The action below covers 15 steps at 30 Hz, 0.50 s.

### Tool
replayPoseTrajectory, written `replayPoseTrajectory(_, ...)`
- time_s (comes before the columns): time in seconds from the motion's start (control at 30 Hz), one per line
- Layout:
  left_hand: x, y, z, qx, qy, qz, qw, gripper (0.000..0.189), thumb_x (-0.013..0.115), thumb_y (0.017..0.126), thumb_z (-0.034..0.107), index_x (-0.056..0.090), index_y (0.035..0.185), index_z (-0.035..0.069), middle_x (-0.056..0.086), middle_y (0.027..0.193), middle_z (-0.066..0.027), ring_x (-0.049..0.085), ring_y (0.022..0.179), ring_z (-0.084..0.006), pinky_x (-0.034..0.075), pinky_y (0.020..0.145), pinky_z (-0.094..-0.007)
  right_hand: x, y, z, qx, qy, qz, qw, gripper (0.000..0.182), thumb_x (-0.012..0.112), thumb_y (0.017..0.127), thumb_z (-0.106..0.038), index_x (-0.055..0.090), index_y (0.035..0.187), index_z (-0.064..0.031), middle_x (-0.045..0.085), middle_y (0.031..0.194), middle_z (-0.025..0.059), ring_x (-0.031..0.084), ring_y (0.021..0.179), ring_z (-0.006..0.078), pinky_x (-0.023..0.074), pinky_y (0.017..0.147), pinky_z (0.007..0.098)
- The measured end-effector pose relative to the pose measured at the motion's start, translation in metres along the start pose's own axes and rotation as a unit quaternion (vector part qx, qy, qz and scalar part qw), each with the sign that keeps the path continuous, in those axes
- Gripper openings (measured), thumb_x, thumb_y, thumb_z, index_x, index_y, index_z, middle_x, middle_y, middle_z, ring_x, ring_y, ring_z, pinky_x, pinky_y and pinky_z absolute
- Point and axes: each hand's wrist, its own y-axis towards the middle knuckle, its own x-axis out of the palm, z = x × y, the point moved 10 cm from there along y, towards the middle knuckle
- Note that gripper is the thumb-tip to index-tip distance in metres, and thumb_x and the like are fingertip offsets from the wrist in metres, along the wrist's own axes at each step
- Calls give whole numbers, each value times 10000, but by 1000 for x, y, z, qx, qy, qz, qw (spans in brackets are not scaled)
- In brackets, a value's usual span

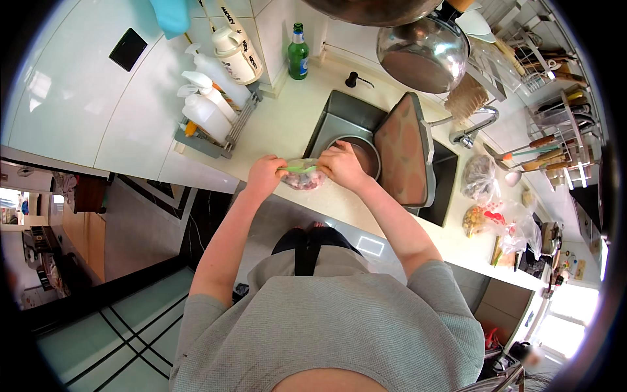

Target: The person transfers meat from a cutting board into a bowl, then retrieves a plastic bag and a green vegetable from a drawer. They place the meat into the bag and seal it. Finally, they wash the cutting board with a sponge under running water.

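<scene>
A clear plastic bag (304, 181) with pinkish, meat-like pieces inside hangs at the counter's front edge. Its green top strip (293, 169) runs between my two hands. My left hand (267, 174) pinches the strip at its left end, thumb pointing inward. At the other end my right hand (343, 165) grips the bag's top, its fingers curled and partly hiding that corner. Just behind my right hand, a round metal pot (371, 156) sits in the sink basin (353, 110). Whether the bag's bottom rests on the counter is hard to see.
A cutting board (404, 152) leans upright across the sink by the faucet (465, 134). Pans (423, 54) hang overhead. A green bottle (298, 54) stands behind, and a rack (228, 139) of spray bottles (208, 117) is at left. Filled plastic bags (480, 179) lie at right.
</scene>
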Motion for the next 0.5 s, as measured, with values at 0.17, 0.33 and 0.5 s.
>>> replayPoseTrajectory(0.17,4,6,23,39,7,0,999,150,742,695,169,666,794,87,614,774,-66,605,809,-283,477,714,-429,-6,4,-8,4,28,61,998,87,675,755,-218,673,775,-133,605,747,-17,589,849,151,354,1001,447)
replayPoseTrajectory(0.33,15,12,13,15,16,10,1000,153,747,691,160,676,789,68,628,765,-84,615,767,-292,482,654,-394,1,11,-9,-6,36,30,999,88,679,752,-218,673,774,-133,604,739,-20,592,844,147,346,1008,463)
replayPoseTrajectory(0.5,18,13,9,-2,27,-4,1000,157,753,687,182,681,778,77,624,755,-74,605,751,-285,480,659,-389,3,13,-12,-10,2,25,1000,68,678,754,-213,674,755,-145,601,734,-21,589,839,148,338,1011,487)
